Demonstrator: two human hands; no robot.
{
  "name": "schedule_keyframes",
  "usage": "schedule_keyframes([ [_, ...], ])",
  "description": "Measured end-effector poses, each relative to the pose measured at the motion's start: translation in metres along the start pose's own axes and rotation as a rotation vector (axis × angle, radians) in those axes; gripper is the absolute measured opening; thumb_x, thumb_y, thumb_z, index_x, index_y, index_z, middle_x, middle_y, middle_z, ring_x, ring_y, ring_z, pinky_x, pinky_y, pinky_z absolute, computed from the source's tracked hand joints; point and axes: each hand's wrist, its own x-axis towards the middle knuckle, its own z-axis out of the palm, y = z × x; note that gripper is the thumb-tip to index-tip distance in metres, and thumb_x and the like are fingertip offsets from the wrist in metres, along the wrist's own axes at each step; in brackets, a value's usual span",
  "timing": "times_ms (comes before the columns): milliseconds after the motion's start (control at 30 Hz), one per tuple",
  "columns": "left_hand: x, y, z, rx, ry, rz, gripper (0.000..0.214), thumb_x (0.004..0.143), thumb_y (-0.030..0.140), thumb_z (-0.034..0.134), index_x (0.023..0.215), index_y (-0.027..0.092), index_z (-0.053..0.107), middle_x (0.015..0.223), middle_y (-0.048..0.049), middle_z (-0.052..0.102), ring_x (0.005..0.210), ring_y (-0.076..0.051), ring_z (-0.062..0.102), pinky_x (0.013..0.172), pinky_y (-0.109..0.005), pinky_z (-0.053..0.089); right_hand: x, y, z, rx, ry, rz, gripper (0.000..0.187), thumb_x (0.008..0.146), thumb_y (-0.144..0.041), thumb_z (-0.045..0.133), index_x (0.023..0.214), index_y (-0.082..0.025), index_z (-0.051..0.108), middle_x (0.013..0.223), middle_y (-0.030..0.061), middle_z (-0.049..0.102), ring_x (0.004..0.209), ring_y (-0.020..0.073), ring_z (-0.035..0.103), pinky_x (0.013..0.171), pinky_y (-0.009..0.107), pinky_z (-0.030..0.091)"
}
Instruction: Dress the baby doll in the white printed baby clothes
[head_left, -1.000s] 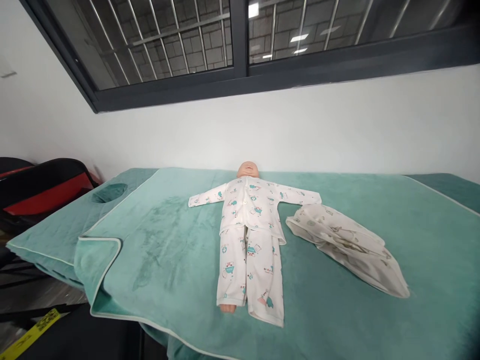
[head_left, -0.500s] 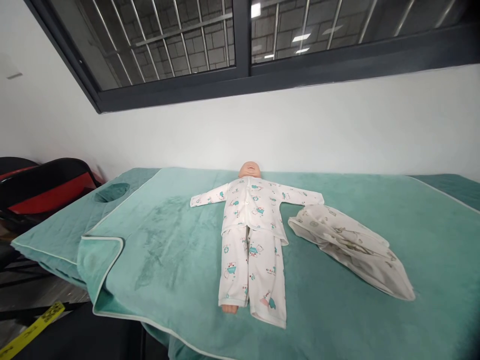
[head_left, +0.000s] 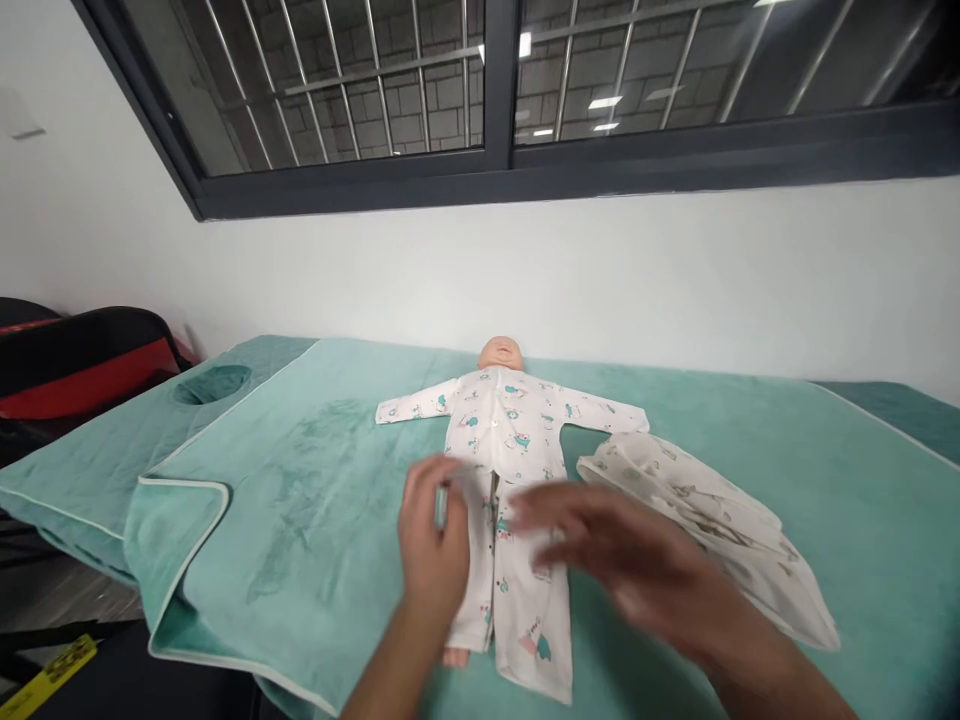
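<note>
A baby doll [head_left: 500,353] lies on its back on a teal blanket [head_left: 315,500], arms spread, dressed in white printed pyjamas [head_left: 506,430]. My left hand [head_left: 433,545] is over the doll's left hip, fingers curled at the hem of the pyjama top; whether it grips the cloth I cannot make out. My right hand [head_left: 630,570] reaches in over the doll's trousers, smeared by motion, fingers stretched toward the waist. A crumpled white patterned cloth [head_left: 712,525] lies to the doll's right.
The blanket covers a padded table with a round face hole [head_left: 210,383] at the far left. A white wall and a barred dark window [head_left: 495,90] stand behind. A black and red chair [head_left: 82,360] is at the left. Yellow tape [head_left: 45,675] marks the floor.
Both hands have come into view from below and reached the doll's waist. The camera has tipped slightly down. Doll and cloth lie as before.
</note>
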Motion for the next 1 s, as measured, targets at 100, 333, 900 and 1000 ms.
schedule_keyframes([
  [100,0.092,0.0,0.05,-0.129,-0.111,-0.105,0.024,0.087,0.018,0.048,0.102,0.021,0.066,0.111,-0.006,0.066,0.104,-0.019,0.061,0.09,-0.034,0.051,0.076,0.037,-0.033,-0.403,0.315,0.107,0.035,0.089,-0.041,0.055,0.122,-0.03,0.056,0.13,0.0062,0.055,0.117,0.0223,0.054,0.096,0.039,0.047],
  [333,0.163,-0.055,0.129,-0.119,-0.435,-0.01,0.038,0.082,0.008,0.042,0.108,0.016,0.069,0.12,-0.0091,0.066,0.114,-0.02,0.059,0.107,-0.036,0.04,0.198,0.101,-0.085,-1.091,0.609,0.433,0.029,0.088,-0.038,0.043,0.103,-0.018,0.056,0.109,0.0119,0.06,0.091,0.0269,0.061,0.075,0.038,0.046],
  [900,0.16,-0.061,0.124,-0.085,-0.519,0.003,0.042,0.091,0.017,0.034,0.124,0.023,0.06,0.134,-0.0025,0.059,0.126,-0.017,0.05,0.111,-0.035,0.035,0.204,0.12,-0.115,-0.778,0.711,0.304,0.02,0.078,-0.034,0.046,0.062,-0.021,0.045,0.062,-0.0044,0.053,0.062,0.0135,0.044,0.059,0.026,0.03],
  [1000,0.16,-0.06,0.122,-0.123,-0.504,-0.014,0.042,0.09,0.016,0.035,0.123,0.024,0.061,0.132,-0.0026,0.06,0.124,-0.017,0.051,0.11,-0.034,0.035,0.199,0.121,-0.113,-0.624,0.824,0.259,0.019,0.077,-0.034,0.047,0.063,-0.021,0.046,0.062,-0.0046,0.051,0.063,0.0134,0.045,0.06,0.026,0.032],
])
